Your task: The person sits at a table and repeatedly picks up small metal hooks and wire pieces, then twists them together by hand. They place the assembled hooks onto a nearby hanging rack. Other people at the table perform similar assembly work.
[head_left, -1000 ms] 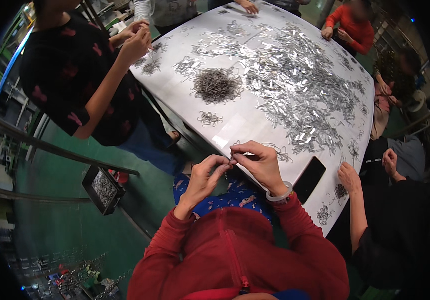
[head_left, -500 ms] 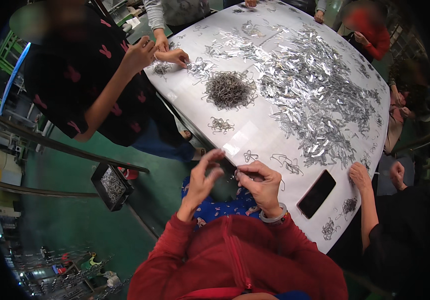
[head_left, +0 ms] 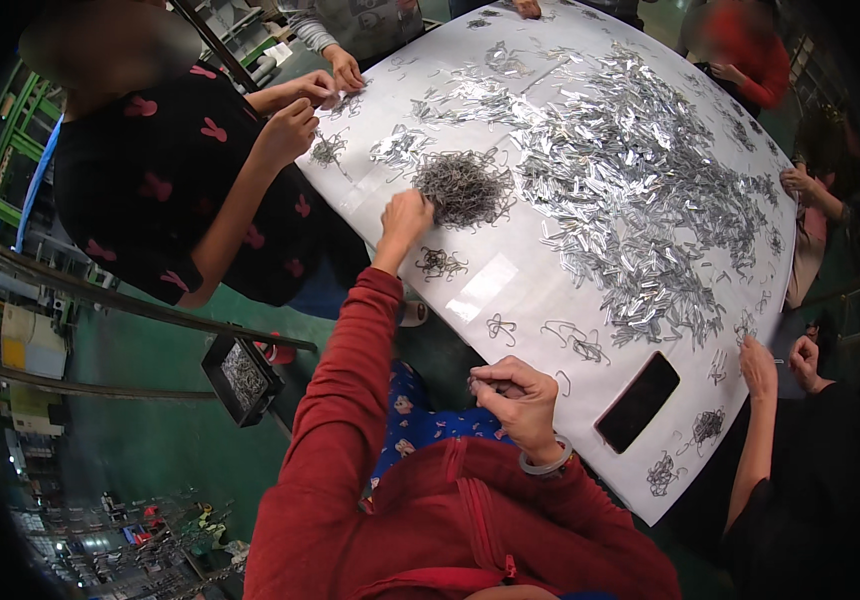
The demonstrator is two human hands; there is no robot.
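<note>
My left hand (head_left: 407,225) reaches out to the near left edge of a heap of dark bent wire hooks (head_left: 465,188). Its fingers are curled together at the heap, and their tips are hidden. My right hand (head_left: 518,398) stays close to my body by the table edge, thumb and fingers pinched together. Whatever it grips is too small and covered to name. Near my left hand lies a small cluster of wire hooks (head_left: 440,263). Further right, a wide spread of shiny flat metal pieces (head_left: 640,190) covers much of the white table (head_left: 530,290).
A dark phone (head_left: 638,402) and small groups of hooks (head_left: 578,342) lie right of my right hand. Co-workers' hands (head_left: 285,135) (head_left: 758,368) are at the table's left and right sides. A black bin of metal pieces (head_left: 242,380) stands at lower left.
My left hand has moved from beside my right hand, forward to the hook heap. My right hand has shifted slightly down. The co-workers' hands at left and right have moved.
</note>
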